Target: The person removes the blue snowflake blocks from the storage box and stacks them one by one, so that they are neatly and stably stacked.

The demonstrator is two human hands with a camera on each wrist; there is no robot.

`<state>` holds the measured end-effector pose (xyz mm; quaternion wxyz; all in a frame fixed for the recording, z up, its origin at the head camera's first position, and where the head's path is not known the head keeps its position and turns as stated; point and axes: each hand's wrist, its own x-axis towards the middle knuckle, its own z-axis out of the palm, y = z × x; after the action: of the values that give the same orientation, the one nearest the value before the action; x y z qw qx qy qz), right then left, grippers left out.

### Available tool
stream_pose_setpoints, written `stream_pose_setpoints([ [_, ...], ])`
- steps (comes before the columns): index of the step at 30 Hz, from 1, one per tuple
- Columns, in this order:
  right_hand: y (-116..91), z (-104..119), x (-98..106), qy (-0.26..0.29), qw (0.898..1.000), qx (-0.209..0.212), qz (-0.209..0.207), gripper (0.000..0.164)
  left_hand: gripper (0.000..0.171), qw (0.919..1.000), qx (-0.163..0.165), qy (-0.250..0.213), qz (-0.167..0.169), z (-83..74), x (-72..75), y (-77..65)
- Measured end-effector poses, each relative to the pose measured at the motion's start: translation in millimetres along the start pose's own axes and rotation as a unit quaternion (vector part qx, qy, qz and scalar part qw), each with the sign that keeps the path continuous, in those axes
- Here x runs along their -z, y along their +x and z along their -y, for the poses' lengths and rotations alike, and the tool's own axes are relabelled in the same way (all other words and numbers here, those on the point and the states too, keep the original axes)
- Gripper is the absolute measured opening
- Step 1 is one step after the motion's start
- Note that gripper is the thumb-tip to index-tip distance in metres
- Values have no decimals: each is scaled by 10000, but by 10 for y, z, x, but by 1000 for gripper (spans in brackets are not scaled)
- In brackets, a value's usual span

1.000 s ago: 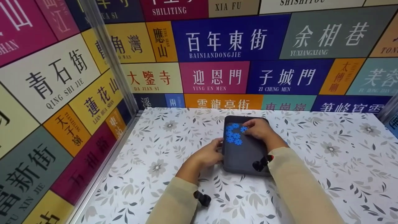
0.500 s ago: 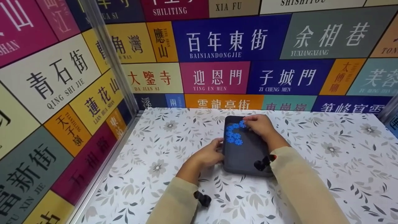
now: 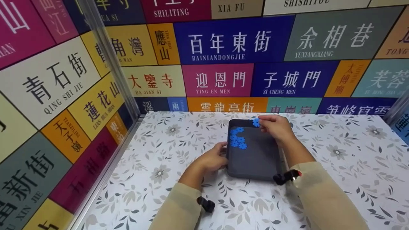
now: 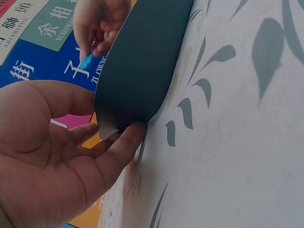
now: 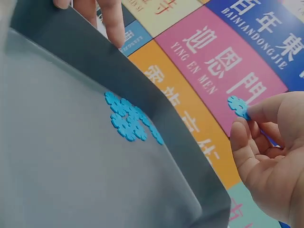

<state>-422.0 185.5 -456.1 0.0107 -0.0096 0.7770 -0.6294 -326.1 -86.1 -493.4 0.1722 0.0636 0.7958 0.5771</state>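
Note:
A dark grey rectangular tray (image 3: 254, 156) lies on the table with several blue snowflake-shaped plastic discs (image 3: 238, 139) clustered against its left wall. My left hand (image 3: 214, 157) grips the tray's left side; in the left wrist view its thumb is at the rim and its fingers reach the lower edge of the wall (image 4: 137, 57). Above the tray's far right corner, my right hand (image 3: 277, 128) pinches one blue snowflake disc (image 3: 256, 122) between thumb and fingers. The right wrist view shows that held disc (image 5: 238, 106) apart from the tray.
A white cloth (image 3: 159, 198) with grey leaves and flowers covers the table. Panels with Chinese place names (image 3: 220, 80) stand along the back and left. A metal corner post (image 3: 115, 60) joins them.
My right hand has risen and moved right, from over the discs to the tray's far right corner, carrying one blue disc. My left hand stays at the tray; the head view has shifted slightly.

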Motion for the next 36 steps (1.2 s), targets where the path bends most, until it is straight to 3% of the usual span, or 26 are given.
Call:
stream_pose_setpoints([
  [5,-169,-73,157,29,9998,-114,-139,46,85,10000,57,32,-22,5,9,-14],
  [13,-304,-246,571,100,9991,-339,-244,53,84,9995,94,279,-90,-4,18,-32],
  [21,-315,-465,919,-4,9965,-812,197,50,82,9999,90,68,-51,-6,14,-23],
  [27,-308,-651,1080,-480,9914,-1119,477,46,83,9999,101,-58,-5,2,2,-19],
  [36,-339,-771,1168,-626,9894,-1119,678,43,83,9999,96,73,19,-4,9,-29],
])
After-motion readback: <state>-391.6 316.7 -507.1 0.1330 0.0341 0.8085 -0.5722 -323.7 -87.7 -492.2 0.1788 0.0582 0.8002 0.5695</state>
